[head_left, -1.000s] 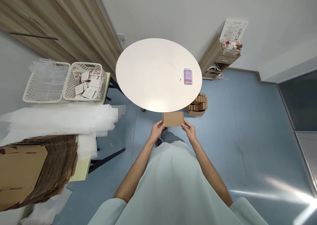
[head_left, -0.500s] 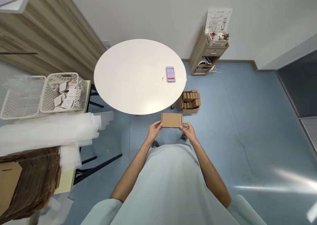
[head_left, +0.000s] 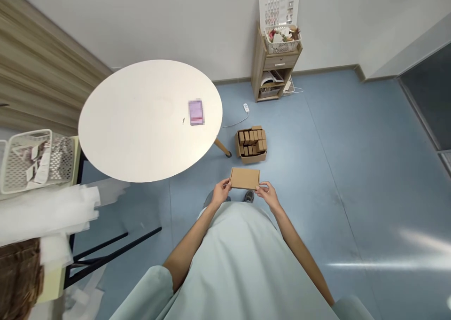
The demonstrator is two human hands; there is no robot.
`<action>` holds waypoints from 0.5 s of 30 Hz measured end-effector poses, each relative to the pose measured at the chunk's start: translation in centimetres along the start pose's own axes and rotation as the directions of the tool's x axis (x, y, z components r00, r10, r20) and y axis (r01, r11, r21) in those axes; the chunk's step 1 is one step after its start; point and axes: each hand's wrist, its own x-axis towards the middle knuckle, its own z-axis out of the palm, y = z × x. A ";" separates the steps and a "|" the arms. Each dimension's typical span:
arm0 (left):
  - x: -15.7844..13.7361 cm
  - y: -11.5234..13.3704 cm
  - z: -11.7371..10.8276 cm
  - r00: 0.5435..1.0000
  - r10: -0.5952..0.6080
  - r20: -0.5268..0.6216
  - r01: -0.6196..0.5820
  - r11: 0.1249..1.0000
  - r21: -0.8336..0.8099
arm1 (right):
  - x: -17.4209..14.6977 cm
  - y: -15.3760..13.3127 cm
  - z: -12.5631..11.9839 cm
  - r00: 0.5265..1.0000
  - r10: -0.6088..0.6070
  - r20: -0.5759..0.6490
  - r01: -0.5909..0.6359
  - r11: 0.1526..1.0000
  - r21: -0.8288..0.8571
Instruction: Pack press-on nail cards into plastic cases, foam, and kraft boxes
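Note:
A flat brown cardboard box [head_left: 245, 178] is held level in front of my body, its lid closed. My left hand [head_left: 221, 191] grips its left edge, thumb on top. At the opposite edge, my right hand [head_left: 268, 193] pinches the right corner. Just beyond, on the floor, stands an open carton [head_left: 254, 159] packed with several smaller brown boxes [head_left: 253, 136]. The held box is apart from that carton.
A white oval table [head_left: 141, 122] at the left bears a purple packet [head_left: 196, 113]. A small wooden cabinet [head_left: 278, 61] stands against the wall. A cable with a white power strip [head_left: 246, 108] lies on the floor. Left are a white basket [head_left: 45, 160] and foam sheets [head_left: 45, 212].
My view has swung right and I have stepped closer to the carton on the floor. The flat cardboard box stays between both hands.

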 end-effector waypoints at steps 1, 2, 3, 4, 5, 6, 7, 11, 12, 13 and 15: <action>0.3 0.3 0.7 1.000 -0.004 -0.003 0.004 1.000 0.002 | 0.6 -0.4 -0.7 1.000 0.009 0.004 -0.009 1.000 -0.004; 0.7 0.5 1.2 1.000 -0.010 -0.012 0.010 1.000 0.005 | 1.2 -0.9 -1.2 1.000 0.018 0.010 -0.018 1.000 -0.009; 1.1 0.8 1.6 1.000 -0.018 -0.023 0.019 1.000 0.010 | 1.9 -1.3 -1.6 0.999 0.026 0.018 -0.026 1.000 -0.013; 1.6 1.0 1.9 0.999 -0.031 -0.037 0.031 0.999 0.016 | 2.6 -1.6 -1.9 0.999 0.033 0.027 -0.032 0.999 -0.018; 2.1 1.2 2.2 0.997 -0.048 -0.054 0.050 0.998 0.023 | 3.4 -2.0 -2.2 0.999 0.037 0.035 -0.037 0.999 -0.021; 2.6 1.4 2.5 0.995 -0.070 -0.072 0.072 0.997 0.030 | 4.1 -2.4 -2.3 0.998 0.042 0.038 -0.041 0.999 -0.024; 3.2 1.5 2.7 0.992 -0.093 -0.088 0.096 0.995 0.035 | 4.9 -2.8 -2.5 0.998 0.047 0.036 -0.046 0.999 -0.025; 6.4 2.2 4.1 0.980 -0.165 -0.113 0.172 0.984 0.054 | 8.2 -4.7 -3.1 0.995 0.094 -0.010 -0.094 0.995 -0.018; 7.4 2.4 4.5 0.978 -0.177 -0.112 0.185 0.980 0.071 | 9.0 -5.2 -3.3 0.994 0.107 -0.022 -0.108 0.994 -0.022; 8.4 2.7 5.0 0.976 -0.188 -0.110 0.199 0.976 0.092 | 9.8 -5.8 -3.4 0.992 0.117 -0.037 -0.118 0.992 -0.033; 10.7 3.1 5.9 0.971 -0.212 -0.109 0.226 0.966 0.129 | 11.4 -7.0 -3.5 0.991 0.120 -0.065 -0.125 0.989 -0.073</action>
